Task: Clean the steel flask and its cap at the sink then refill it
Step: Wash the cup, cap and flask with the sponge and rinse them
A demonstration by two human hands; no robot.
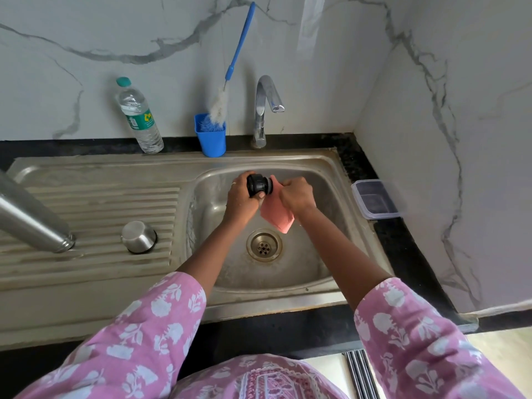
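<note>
Left hand (pixel 240 198) gripped black inner cap (pixel 257 185), fingers curled round it, over sink basin (pixel 302 254); right hand (pixel 298 195) pinched pink cloth (pixel 277 216) against cap's end; steel outer cap (pixel 139 237) sat mouth-down on drainboard (pixel 115 203); steel flask (pixel 31 220) tilted, neck end on drainboard, uncapped; blue cup (pixel 211 139) held bottle brush (pixel 220 105); lidded clear box (pixel 374 200), contents unclear.

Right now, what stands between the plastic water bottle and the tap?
In the head view, a blue cup holding a bottle brush.
</note>
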